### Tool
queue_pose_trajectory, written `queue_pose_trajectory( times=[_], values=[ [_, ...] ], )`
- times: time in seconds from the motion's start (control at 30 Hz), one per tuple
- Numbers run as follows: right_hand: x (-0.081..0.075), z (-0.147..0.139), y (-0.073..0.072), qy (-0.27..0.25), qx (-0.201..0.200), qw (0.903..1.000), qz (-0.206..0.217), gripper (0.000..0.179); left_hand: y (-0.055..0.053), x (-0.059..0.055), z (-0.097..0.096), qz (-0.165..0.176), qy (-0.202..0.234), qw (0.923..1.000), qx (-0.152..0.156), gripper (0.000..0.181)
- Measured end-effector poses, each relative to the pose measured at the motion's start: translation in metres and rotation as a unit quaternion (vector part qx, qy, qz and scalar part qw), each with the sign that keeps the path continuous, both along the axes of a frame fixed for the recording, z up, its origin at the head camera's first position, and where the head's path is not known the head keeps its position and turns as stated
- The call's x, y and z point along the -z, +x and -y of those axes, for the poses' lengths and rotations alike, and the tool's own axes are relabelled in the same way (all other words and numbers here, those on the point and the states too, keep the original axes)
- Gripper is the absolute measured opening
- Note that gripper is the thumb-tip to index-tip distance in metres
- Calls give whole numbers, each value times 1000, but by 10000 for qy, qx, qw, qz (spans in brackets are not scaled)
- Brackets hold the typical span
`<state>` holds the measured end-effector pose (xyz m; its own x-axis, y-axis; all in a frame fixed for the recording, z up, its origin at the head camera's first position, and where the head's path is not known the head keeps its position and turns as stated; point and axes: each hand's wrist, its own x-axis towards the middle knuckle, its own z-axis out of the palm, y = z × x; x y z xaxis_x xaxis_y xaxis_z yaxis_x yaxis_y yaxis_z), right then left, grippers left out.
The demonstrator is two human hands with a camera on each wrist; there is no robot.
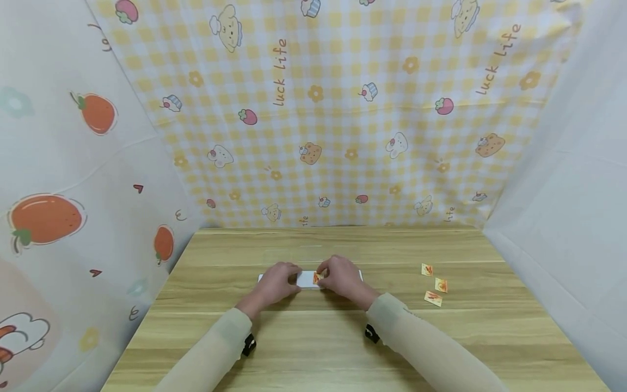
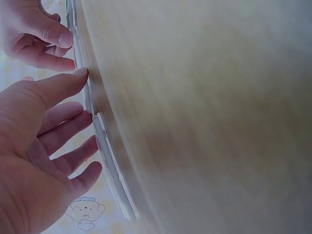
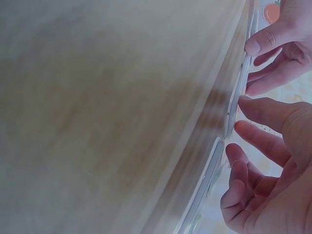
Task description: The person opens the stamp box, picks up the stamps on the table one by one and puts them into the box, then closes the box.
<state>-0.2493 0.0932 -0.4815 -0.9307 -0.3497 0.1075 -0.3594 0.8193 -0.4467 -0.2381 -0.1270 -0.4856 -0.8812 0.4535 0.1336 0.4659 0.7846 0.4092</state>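
Note:
A long white strip (image 1: 305, 279) lies across the middle of the wooden table (image 1: 313, 343). My left hand (image 1: 277, 281) holds it left of centre, the thumb at its near edge and the index finger across at the far edge. On the strip is a small orange-and-yellow picture card (image 1: 316, 277). The thumb and index finger of my right hand (image 1: 341, 276) pinch this card at its right side. In the left wrist view the left hand (image 2: 29, 151) has its other fingers loosely spread. In the right wrist view the right hand's remaining fingers (image 3: 238, 190) are bent.
Three similar picture cards lie apart on the right: a far one (image 1: 427, 269), a middle one (image 1: 441, 285) and a near one (image 1: 433, 298). A faint clear sheet (image 1: 311, 253) lies behind the strip. Patterned cloth (image 1: 313, 120) hangs along the table's back edge.

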Motion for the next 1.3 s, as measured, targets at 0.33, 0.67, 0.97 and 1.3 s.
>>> queue_pose_trajectory(
  times=[0.33, 0.67, 0.97, 1.3],
  values=[
    [1, -2, -4, -190, -134, 9996, 138, 22, -4, 5, 6, 11, 312, 9995, 85, 41],
    [-6, -12, -3, -499, -56, 9987, 26, 23, -5, 5, 8, 128, 378, 9992, 36, 43],
    [-27, -62, 0, -109, 173, 9998, 39, 32, 0, 2, 17, -7, 94, 9996, 251, 52],
    [-33, -142, -6, 273, 329, 9989, 178, 36, 7, -5, 25, 0, 33, 9997, 235, 53]
  ],
)
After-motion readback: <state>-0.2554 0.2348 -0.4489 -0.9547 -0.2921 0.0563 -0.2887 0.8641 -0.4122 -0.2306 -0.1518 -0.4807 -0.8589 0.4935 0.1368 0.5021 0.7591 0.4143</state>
